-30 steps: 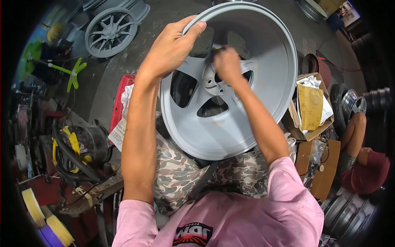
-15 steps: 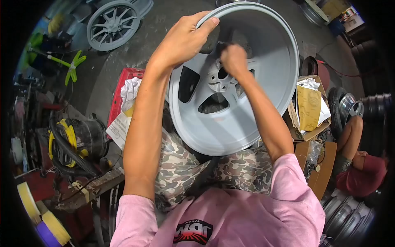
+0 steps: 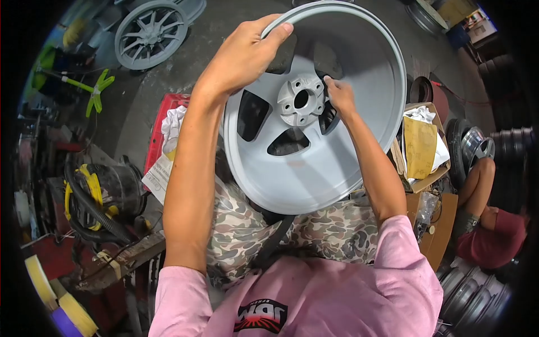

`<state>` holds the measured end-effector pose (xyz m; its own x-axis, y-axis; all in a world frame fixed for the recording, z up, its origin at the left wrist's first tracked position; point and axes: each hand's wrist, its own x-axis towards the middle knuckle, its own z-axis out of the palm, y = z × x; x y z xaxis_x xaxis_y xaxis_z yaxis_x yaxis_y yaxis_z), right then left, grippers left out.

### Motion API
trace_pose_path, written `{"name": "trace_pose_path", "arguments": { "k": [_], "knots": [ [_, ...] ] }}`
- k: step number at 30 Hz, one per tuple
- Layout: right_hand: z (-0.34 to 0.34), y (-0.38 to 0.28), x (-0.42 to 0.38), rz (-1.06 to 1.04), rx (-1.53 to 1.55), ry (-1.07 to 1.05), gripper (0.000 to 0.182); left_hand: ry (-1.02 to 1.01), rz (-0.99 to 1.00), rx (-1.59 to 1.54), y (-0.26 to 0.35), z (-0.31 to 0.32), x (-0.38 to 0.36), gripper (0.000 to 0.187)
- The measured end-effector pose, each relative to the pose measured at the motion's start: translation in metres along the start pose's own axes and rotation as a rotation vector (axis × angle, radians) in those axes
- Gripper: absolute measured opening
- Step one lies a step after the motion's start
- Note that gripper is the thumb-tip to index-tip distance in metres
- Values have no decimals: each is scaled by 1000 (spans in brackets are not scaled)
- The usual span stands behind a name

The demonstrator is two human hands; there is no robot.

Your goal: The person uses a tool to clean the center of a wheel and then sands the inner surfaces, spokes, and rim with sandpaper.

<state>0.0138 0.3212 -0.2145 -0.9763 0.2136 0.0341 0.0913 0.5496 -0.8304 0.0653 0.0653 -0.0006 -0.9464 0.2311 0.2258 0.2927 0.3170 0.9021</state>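
Concrete floor point(image 3: 168, 73), grey wheel point(image 3: 150, 35), red crate point(image 3: 163, 132)

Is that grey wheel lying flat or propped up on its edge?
Propped up, tilted: the grey wheel rests its lower edge on the lap, the left hand gripping its top rim, the right hand at a spoke opening.

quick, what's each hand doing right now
Left hand: closed on the upper rim of the grey wheel.
Right hand: fingers curled inside the wheel beside the hub; whether it holds anything cannot be told.

Matte grey wheel rim point(image 3: 314, 163), camouflage trousers point(image 3: 247, 236), pink shirt point(image 3: 348, 292), red crate point(image 3: 163, 126)
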Motion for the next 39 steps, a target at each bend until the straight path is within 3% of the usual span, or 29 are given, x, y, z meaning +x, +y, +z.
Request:
{"name": "trace_pose_path", "arguments": {
  "k": [2,4,6,8,10,11,12,14,15,18,20,22,24,26,27,28,30,32,35,37,38,39],
  "knots": [
    [8,-40,1,-30,-172,15,34,35,42,32,-6,0,1,40],
    [35,-50,-6,-564,-251,43,28,32,55,14,-9,0,0,40],
    [50,-67,-34,-810,-228,161,25,21,78,-4,-10,0,1,40],
    [45,-68,-24,-805,-212,159,24,46,91,-14,-10,2,1,40],
    [50,-61,-11,-392,-277,230,27,22,61,-17,-9,2,-4,40],
    [55,-62,-3,-312,-203,238,28,3,63,-13,-6,0,1,39],
    [71,-75,-22,-576,-182,324,29,-6,72,-16,-7,0,5,39],
    [72,-90,-48,-740,-157,173,30,21,67,-37,-14,-2,6,37],
    [69,-84,-46,-739,-161,168,30,22,63,-42,-13,-1,5,37],
    [57,-70,-17,-369,-157,242,25,-45,-13,-53,-6,-4,-4,44],
    [59,-68,-21,-654,-184,190,28,-51,-28,22,2,-2,-1,44],
    [43,-78,-28,-928,-349,-32,28,-52,-18,-23,-4,-2,3,44],
    [31,-55,-15,-934,-235,-5,29,-31,-19,-59,-12,-1,6,44],
    [11,-39,-11,-482,-141,-55,31,20,72,-53,-17,-1,5,38],
    [10,-19,-15,-425,9,30,34,16,231,21,-7,-3,5,34],
    [13,6,-22,-363,154,121,37,21,229,14,5,-5,3,34],
    [9,33,-50,14,6,47,40,-33,16,58,23,-6,-3,36],
    [50,97,-91,-263,92,245,35,-51,12,41,23,-6,-4,37],
    [57,48,-157,-301,58,341,31,-46,51,66,20,-10,-5,37],
    [35,16,-176,-266,167,-281,30,-49,81,95,22,-10,-8,37],
    [27,13,-176,-259,164,-282,30,-67,2,110,30,-11,-7,37],
    [15,14,-174,-268,104,-148,29,-82,-78,125,34,-11,-8,37]
  ]
}}
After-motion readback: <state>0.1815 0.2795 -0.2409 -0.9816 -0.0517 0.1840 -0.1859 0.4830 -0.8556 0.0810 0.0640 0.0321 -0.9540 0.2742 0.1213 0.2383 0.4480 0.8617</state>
